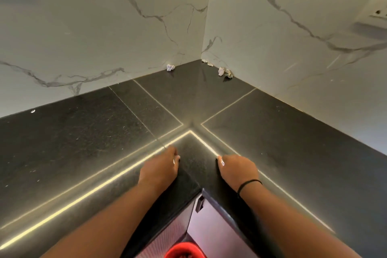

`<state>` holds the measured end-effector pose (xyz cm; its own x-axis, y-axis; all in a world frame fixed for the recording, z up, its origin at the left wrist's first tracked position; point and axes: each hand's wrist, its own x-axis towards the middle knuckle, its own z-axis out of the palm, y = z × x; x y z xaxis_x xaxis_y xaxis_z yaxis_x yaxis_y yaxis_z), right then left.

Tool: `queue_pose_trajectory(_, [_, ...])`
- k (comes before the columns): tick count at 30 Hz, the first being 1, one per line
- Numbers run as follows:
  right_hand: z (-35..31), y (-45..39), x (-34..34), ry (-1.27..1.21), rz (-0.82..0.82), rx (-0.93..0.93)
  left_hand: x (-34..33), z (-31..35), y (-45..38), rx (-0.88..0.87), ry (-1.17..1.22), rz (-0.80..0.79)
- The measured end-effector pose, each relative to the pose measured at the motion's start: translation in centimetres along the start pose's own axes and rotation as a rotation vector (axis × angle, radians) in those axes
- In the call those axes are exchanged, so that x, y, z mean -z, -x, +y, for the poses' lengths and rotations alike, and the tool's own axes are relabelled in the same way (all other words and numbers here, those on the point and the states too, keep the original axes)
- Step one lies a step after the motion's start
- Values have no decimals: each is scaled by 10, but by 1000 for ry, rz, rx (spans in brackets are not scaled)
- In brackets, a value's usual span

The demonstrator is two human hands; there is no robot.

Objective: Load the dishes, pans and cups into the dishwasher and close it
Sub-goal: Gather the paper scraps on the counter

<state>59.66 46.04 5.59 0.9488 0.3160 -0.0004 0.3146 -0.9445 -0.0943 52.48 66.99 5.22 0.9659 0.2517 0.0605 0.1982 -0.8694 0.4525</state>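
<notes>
no dishes or dishwasher in sight, so can't tell progress: both hands, left [160, 166] and right [237, 166], rest on the counter [73, 142] with fingers curled holding nothing, paper scraps [170, 67] at 12 o'clock

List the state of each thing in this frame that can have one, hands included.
Left hand: resting on the countertop, fingers curled, holding nothing.
Right hand: resting on the countertop, fingers curled, holding nothing.
Black countertop: bare around the hands.
Crumpled paper scraps: lying against the wall.
Red container: below the counter edge, mostly cut off.
</notes>
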Motion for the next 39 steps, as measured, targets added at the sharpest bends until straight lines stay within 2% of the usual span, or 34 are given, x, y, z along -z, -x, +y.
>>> queue_pose_trajectory(3, [-23,59,1,37,-18,-17,2,11,77,-176,46,-8])
queue_pose_trajectory(5, [-46,94,5,-35,-7,-20,-1,21,127,-287,99,-40])
queue_pose_trajectory(8, [-79,143,8,-252,25,-58,0,29,183,-259,246,-144])
queue_pose_trajectory(12, [-90,198,-20,-746,-108,-288,-28,13,223,-47,451,-281])
queue_pose_trajectory(14, [-91,225,-54,-1009,-266,-485,-67,-7,240,146,549,-362])
queue_pose_trajectory(16, [-89,248,-101,-1238,-469,-762,-110,-29,256,473,643,-488])
queue_pose_trajectory(18, [-81,263,-164,-1334,-624,-1037,-150,-53,270,859,834,-555])
queue_pose_trajectory(19, [-77,268,-194,-1361,-665,-1137,-170,-66,276,1018,901,-585])
queue_pose_trajectory(21, [-69,271,-247,-1384,-673,-1234,-206,-87,282,1180,936,-625])
queue_pose_trajectory(25, [-52,254,-344,-1445,-658,-1260,-281,-117,268,1275,1001,-594])
queue_pose_trajectory(29, [-41,222,-404,-1643,-658,-1230,-345,-135,252,1257,1165,-507])
queue_pose_trajectory(33, [-30,195,-434,-1734,-546,-1194,-369,-131,228,1327,1137,-421])
queue_pose_trajectory(39, [-10,208,-426,-1521,-553,-1264,-380,-139,222,1284,1087,-362])
